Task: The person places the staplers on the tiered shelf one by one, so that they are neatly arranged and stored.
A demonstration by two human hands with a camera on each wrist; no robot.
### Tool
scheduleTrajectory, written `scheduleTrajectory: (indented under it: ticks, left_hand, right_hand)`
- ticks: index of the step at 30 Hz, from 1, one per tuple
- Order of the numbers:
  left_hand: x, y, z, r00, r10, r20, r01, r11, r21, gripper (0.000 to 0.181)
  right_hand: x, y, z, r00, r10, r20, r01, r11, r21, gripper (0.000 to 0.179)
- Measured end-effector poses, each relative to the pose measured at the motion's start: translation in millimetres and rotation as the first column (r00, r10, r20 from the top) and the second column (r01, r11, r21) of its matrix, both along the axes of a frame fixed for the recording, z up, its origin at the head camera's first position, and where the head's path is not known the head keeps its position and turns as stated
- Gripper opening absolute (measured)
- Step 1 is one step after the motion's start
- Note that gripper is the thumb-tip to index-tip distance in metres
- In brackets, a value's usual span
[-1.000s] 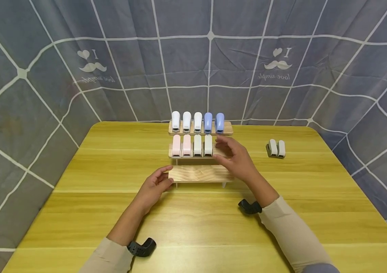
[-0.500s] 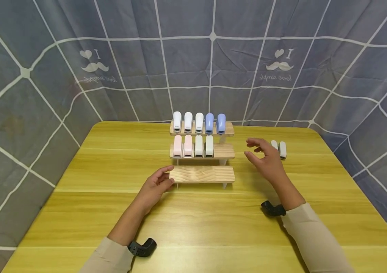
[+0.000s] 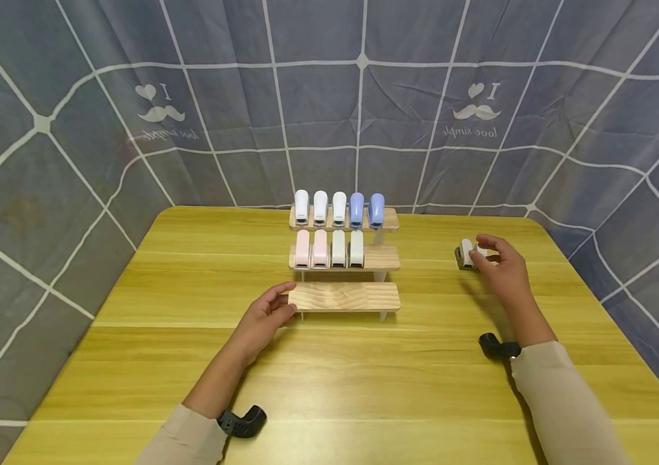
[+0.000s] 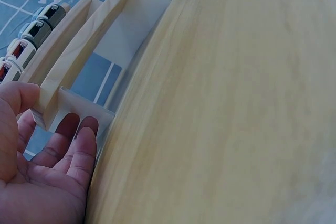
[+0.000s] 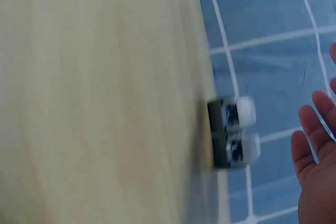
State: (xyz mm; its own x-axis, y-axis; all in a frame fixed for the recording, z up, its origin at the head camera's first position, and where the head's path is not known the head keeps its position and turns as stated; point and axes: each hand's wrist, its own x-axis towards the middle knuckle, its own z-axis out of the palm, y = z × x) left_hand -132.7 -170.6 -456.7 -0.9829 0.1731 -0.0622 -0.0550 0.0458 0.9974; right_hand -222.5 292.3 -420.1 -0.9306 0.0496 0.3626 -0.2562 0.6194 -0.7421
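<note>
My left hand (image 3: 261, 318) holds the left end of the lowest wooden shelf (image 3: 343, 296), thumb at the front corner and index finger at the back one. In the left wrist view its other fingers (image 4: 81, 156) hang loosely below the board. On the right of the table, my right hand (image 3: 505, 270) is over two small pale grey staplers (image 3: 465, 250) that stand side by side. Its fingers are spread and partly hide the right-hand stapler. The right wrist view, slightly blurred, shows the relaxed fingers (image 5: 315, 129) apart from both staplers (image 5: 233, 135).
On the middle shelf (image 3: 383, 257) stand two pink staplers (image 3: 311, 248) and two pale grey ones (image 3: 347, 248), with bare wood at its right end. The top shelf (image 3: 391, 219) bears three white staplers (image 3: 320, 206) and two blue ones (image 3: 366, 208). A grey checked cloth (image 3: 329, 116) hangs behind.
My right hand has left the right end of the middle shelf and moved right, across the table to the two loose staplers. The left hand stays on the lowest shelf.
</note>
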Motion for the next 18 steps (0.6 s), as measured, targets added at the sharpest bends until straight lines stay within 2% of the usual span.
scheduleTrajectory:
  ticks: [4, 9, 18]
  left_hand:
    - [0.3, -0.6, 0.2, 1.0, -0.005, -0.001, 0.005, 1.0, -0.002, 0.048]
    - [0.6, -1.1, 0.4, 1.0, -0.007, -0.004, 0.007, 1.0, -0.001, 0.048]
    - [1.3, 0.1, 0.5, 1.0, -0.001, 0.005, 0.0, 1.0, 0.005, 0.047]
  right_hand:
    - [-3.8, 17, -2.2, 0.995, -0.017, 0.101, 0.017, 1.0, -0.004, 0.055]
    - [-13.0, 32, -8.9, 0.979, 0.03, 0.202, -0.025, 0.999, -0.027, 0.067]
    - [-25.1, 41, -26.2, 0.954, 0.08, 0.289, -0.035, 0.987, -0.158, 0.071]
